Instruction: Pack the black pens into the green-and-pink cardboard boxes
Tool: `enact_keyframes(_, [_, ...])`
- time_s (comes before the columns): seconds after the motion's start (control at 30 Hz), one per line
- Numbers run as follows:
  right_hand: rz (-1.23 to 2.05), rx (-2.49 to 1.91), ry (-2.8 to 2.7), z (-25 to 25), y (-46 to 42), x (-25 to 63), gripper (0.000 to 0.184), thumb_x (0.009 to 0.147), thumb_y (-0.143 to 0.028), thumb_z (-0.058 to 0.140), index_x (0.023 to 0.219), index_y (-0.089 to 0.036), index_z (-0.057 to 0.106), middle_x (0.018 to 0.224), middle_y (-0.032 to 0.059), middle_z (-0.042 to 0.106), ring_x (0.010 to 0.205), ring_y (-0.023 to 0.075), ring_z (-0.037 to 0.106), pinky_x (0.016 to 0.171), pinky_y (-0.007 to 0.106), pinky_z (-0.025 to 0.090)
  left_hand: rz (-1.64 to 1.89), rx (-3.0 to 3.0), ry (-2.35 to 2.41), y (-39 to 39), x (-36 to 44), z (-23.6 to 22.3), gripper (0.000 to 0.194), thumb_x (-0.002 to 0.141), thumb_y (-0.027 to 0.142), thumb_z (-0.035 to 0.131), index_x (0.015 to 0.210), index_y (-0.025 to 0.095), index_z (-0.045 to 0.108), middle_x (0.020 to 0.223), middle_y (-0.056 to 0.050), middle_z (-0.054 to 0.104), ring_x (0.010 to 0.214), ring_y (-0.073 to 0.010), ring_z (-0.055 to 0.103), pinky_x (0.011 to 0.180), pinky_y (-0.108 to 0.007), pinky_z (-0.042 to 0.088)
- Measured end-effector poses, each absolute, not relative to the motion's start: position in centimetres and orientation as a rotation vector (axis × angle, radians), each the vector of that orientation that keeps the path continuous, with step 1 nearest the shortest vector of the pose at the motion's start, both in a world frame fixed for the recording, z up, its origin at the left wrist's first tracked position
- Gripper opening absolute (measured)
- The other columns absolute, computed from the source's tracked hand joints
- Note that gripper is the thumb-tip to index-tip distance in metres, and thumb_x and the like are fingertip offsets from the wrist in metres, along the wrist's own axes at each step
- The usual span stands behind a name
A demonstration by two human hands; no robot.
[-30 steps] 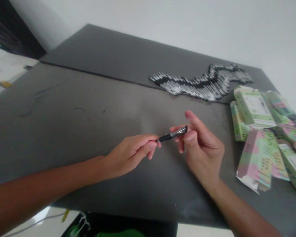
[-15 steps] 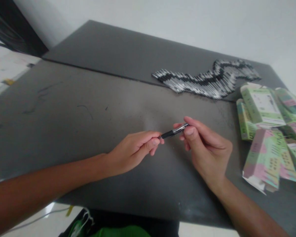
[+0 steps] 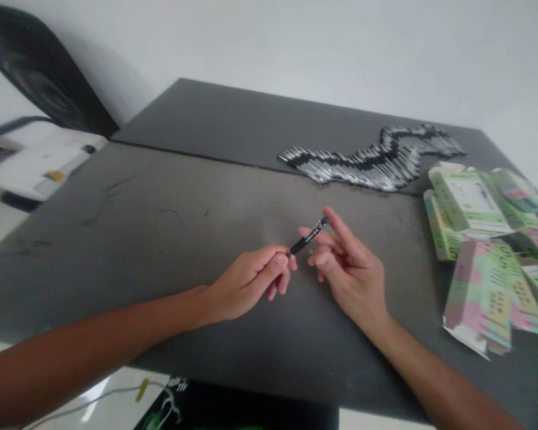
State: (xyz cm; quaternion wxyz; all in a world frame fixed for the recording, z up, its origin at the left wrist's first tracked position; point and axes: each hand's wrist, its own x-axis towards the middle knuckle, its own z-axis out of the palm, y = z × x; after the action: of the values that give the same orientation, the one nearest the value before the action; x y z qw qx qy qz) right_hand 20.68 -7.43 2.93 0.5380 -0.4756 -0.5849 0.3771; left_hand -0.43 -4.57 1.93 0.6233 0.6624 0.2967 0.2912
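A pen (image 3: 303,241) with a black grip and a clear barrel with white print slants up to the right over the table. My left hand (image 3: 244,280) pinches its lower end between thumb and forefinger, hiding the tip. Around the upper end, my right hand (image 3: 356,272) is open, its thumb away from the barrel. The right forefinger reaches the pen's top end; whether it presses there I cannot tell. Behind the hands, many similar pens (image 3: 358,167) lie side by side in a long wavy row.
Opened green and pink cardboard boxes (image 3: 479,286) are heaped at the right of the dark grey table (image 3: 192,197). A seam crosses the tabletop behind my hands. At the far left stands a black chair (image 3: 49,71) by a white surface.
My right hand has loosened its pinch on the pen's upper end and spread its fingers. The pen now tilts more steeply, still in my left hand. The camera view has shifted slightly.
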Motion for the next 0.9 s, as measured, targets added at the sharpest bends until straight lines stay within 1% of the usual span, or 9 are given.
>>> enact_keyframes(0.07, [0.912, -1.131, -1.483, 2.8, -7.4, 20.5, 0.042, 0.094, -0.028, 0.081, 0.135, -0.033, 0.076, 0.123, 0.0045, 0.083, 0.074, 0.0097, 0.073, 0.063, 0.021, 0.061, 0.676, 1.474, 0.653, -4.6, -0.5, 1.8, 0.043, 0.114, 0.053, 0.038, 0.105, 0.018, 0.060, 0.076, 0.001, 0.066, 0.058, -0.0112, 0.059, 0.059, -0.025, 0.048])
enact_keyframes(0.13, [0.914, -1.104, -1.562, 3.1, -7.5, 20.2, 0.029, 0.095, -0.026, 0.079, 0.123, -0.030, 0.082, 0.120, 0.0047, 0.084, 0.085, 0.0120, 0.077, 0.075, 0.025, 0.064, 0.671, 1.451, 0.637, -4.6, -0.5, 1.7, 0.045, 0.114, 0.055, 0.039, 0.102, 0.017, 0.060, 0.077, -0.001, 0.068, 0.060, -0.0123, 0.061, 0.061, -0.026, 0.050])
enact_keyframes(0.3, [0.908, -1.037, -1.628, 4.1, -7.8, 19.8, 0.020, 0.097, -0.028, 0.077, 0.116, -0.026, 0.084, 0.112, 0.0065, 0.083, 0.086, 0.0136, 0.077, 0.072, 0.025, 0.062, 0.632, 1.491, 0.614, -4.6, -0.7, 1.9, 0.052, 0.113, 0.058, 0.040, 0.089, 0.017, 0.061, 0.077, -0.005, 0.071, 0.065, -0.0143, 0.064, 0.066, -0.027, 0.052])
enact_keyframes(0.4, [0.848, -1.008, -1.683, 4.5, -7.9, 19.9, 0.013, 0.098, -0.026, 0.075, 0.108, -0.023, 0.084, 0.106, 0.0065, 0.082, 0.095, 0.0155, 0.077, 0.080, 0.028, 0.063, 0.617, 1.528, 0.607, -4.7, -0.8, 2.1, 0.051, 0.113, 0.056, 0.040, 0.093, 0.016, 0.065, 0.080, -0.006, 0.073, 0.068, -0.0159, 0.067, 0.067, -0.028, 0.054])
enact_keyframes(0.5, [0.704, -0.932, -1.757, 4.5, -8.2, 20.0, 0.005, 0.097, -0.021, 0.075, 0.096, -0.021, 0.080, 0.100, 0.0059, 0.083, 0.098, 0.0169, 0.077, 0.087, 0.032, 0.062, 0.622, 1.556, 0.609, -4.7, -1.0, 2.1, 0.051, 0.113, 0.054, 0.042, 0.093, 0.016, 0.068, 0.082, -0.008, 0.074, 0.074, -0.0182, 0.069, 0.072, -0.030, 0.054])
enact_keyframes(0.57, [0.584, -0.878, -1.808, 4.5, -8.4, 20.1, 0.003, 0.095, -0.019, 0.077, 0.098, -0.020, 0.078, 0.103, 0.0066, 0.083, 0.098, 0.0175, 0.078, 0.087, 0.034, 0.061, 0.676, 1.527, 0.614, -4.6, -1.2, 2.0, 0.052, 0.111, 0.055, 0.044, 0.090, 0.016, 0.072, 0.084, -0.008, 0.074, 0.079, -0.0202, 0.068, 0.077, -0.032, 0.053])
enact_keyframes(0.7, [0.412, -0.803, -1.909, 4.6, -9.0, 20.2, 0.026, 0.093, -0.017, 0.078, 0.118, -0.021, 0.072, 0.107, 0.0065, 0.084, 0.093, 0.0166, 0.080, 0.080, 0.031, 0.062, 0.814, 1.350, 0.722, -4.3, -1.2, 1.6, 0.046, 0.105, 0.049, 0.048, 0.088, 0.016, 0.076, 0.082, -0.007, 0.073, 0.080, -0.0217, 0.064, 0.078, -0.034, 0.049])
enact_keyframes(0.8, [0.332, -0.763, -1.988, 4.9, -9.3, 20.2, 0.022, 0.095, -0.020, 0.075, 0.116, -0.022, 0.070, 0.100, 0.0037, 0.084, 0.084, 0.0143, 0.080, 0.073, 0.028, 0.062, 0.842, 1.297, 0.804, -4.0, -1.0, 1.3, 0.039, 0.101, 0.042, 0.049, 0.081, 0.017, 0.073, 0.076, -0.006, 0.071, 0.074, -0.0206, 0.060, 0.073, -0.033, 0.046])
enact_keyframes(0.9, [0.275, -0.732, -2.031, 5.3, -9.4, 20.1, 0.017, 0.096, -0.021, 0.073, 0.112, -0.021, 0.068, 0.094, 0.0018, 0.084, 0.077, 0.0122, 0.078, 0.068, 0.027, 0.060, 0.841, 1.263, 0.880, -3.6, -0.8, 1.1, 0.036, 0.095, 0.044, 0.052, 0.079, 0.017, 0.070, 0.070, -0.005, 0.066, 0.067, -0.0191, 0.055, 0.066, -0.032, 0.043])
